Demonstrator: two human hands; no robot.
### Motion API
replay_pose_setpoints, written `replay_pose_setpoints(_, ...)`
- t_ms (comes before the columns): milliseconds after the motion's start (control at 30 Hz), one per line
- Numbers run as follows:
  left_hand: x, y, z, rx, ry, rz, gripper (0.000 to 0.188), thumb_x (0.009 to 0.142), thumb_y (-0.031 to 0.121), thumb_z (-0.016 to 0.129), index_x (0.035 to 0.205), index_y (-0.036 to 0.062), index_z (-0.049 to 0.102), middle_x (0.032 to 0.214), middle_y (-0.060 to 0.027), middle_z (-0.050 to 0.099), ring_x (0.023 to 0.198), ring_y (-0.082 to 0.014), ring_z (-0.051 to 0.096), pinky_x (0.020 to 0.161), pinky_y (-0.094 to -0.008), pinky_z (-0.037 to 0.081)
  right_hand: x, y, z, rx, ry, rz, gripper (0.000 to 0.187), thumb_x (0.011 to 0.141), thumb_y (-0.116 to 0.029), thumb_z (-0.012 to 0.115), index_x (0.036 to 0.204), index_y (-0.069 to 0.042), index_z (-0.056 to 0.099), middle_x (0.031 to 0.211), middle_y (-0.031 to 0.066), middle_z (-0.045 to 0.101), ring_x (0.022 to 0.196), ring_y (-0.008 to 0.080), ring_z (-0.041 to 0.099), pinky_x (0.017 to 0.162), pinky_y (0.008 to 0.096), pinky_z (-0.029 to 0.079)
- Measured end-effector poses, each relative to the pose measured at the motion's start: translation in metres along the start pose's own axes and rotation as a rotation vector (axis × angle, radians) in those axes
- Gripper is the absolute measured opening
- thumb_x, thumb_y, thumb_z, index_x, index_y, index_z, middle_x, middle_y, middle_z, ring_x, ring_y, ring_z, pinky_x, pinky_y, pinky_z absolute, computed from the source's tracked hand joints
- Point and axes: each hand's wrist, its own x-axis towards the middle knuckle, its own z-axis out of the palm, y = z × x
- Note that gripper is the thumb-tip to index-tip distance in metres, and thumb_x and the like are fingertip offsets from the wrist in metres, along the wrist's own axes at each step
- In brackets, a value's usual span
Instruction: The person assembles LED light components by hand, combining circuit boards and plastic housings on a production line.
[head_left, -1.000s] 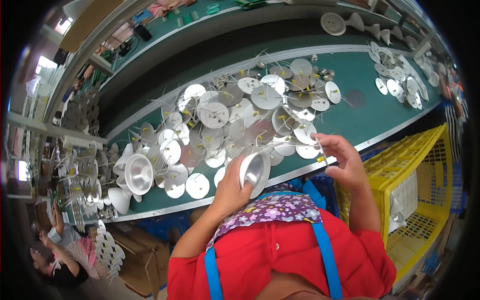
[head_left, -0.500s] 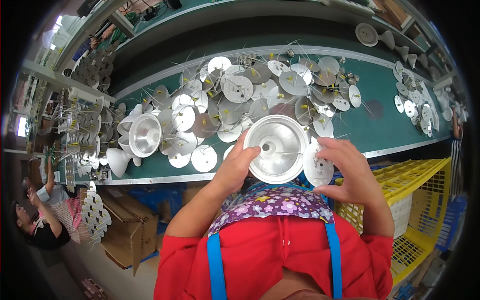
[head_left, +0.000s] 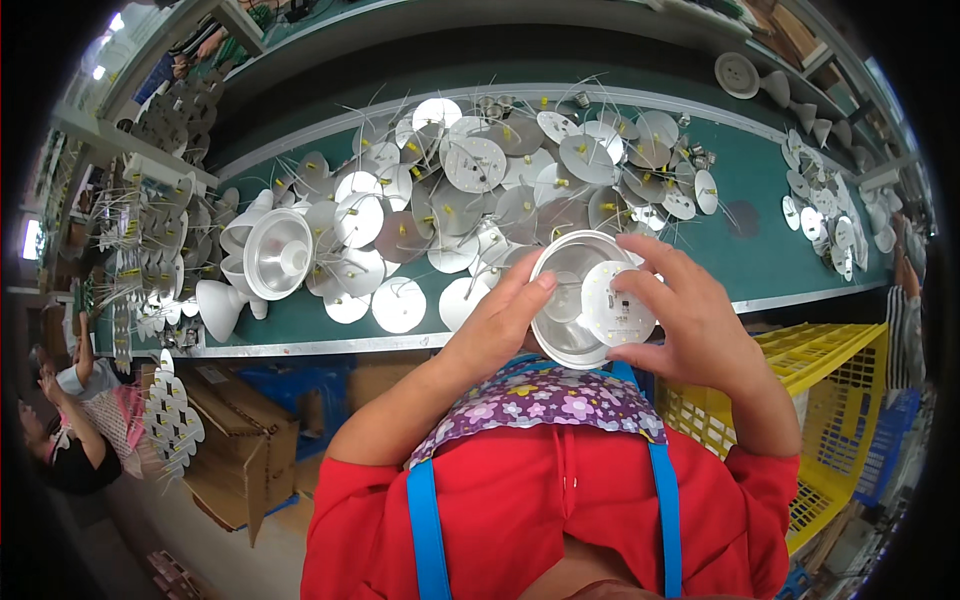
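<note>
In front of my apron, my left hand point(head_left: 503, 318) grips a bowl-shaped lamp housing point(head_left: 562, 325) by its left side, the thumb at the rim. Its silvery inside faces up toward me. My right hand point(head_left: 688, 315) holds a round white LED board point(head_left: 617, 308) between thumb and fingers. That board lies tilted across the right part of the housing's mouth, covering some of the inside. I cannot tell whether it is seated inside the rim. Beyond my hands, a heap of similar round discs point(head_left: 400, 304) with thin wires and yellow parts spreads over the green bench.
More lamp housings point(head_left: 278, 254) lie on the bench at the left. Small metal screw caps point(head_left: 703, 158) sit beside the heap at the right. A yellow plastic crate point(head_left: 835, 420) stands below the bench on the right, an opened cardboard box point(head_left: 235, 440) on the left. Other people work at the far left.
My right hand has brought the LED board leftward, from beside the housing to over its mouth. The housing has shifted right and a little away from me, held by my left hand.
</note>
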Motion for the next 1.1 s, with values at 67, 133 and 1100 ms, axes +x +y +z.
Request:
replay_pose_setpoints(67,0.001,0.0,0.0,-0.006,-0.001,0.002,0.052,0.097,0.031,0.037,0.139,0.0022,0.027,0.123,-0.0124,0.048,0.112,-0.0165,0.049,0.09,-0.0281,0.043,0.002,0.001,0.0,0.024,-0.003,0.007,0.055,0.06,-0.027,0.079,0.104,-0.007,0.053,0.127,0.0159,0.045,0.103,0.0343,0.052,0.085,0.0413,0.044)
replay_pose_setpoints(133,0.001,0.001,0.001,-0.019,0.001,0.0,0.052,0.096,0.032,0.037,0.138,0.0024,0.027,0.123,-0.0132,0.048,0.109,-0.0169,0.051,0.085,-0.0288,0.047,0.004,-0.001,-0.001,0.003,0.005,-0.021,0.054,0.059,-0.026,0.08,0.104,-0.008,0.054,0.128,0.0152,0.045,0.1,0.0331,0.053,0.082,0.0408,0.044)
replay_pose_setpoints(1100,0.006,-0.001,-0.002,-0.16,-0.039,-0.023,0.05,0.096,0.031,0.035,0.138,0.0046,0.026,0.125,-0.0135,0.046,0.11,-0.0196,0.053,0.082,-0.0319,0.05,0.026,-0.006,0.011,-0.138,-0.052,-0.12,0.057,0.054,-0.028,0.08,0.103,-0.012,0.055,0.119,0.0077,0.05,0.105,0.028,0.049,0.082,0.0403,0.038)
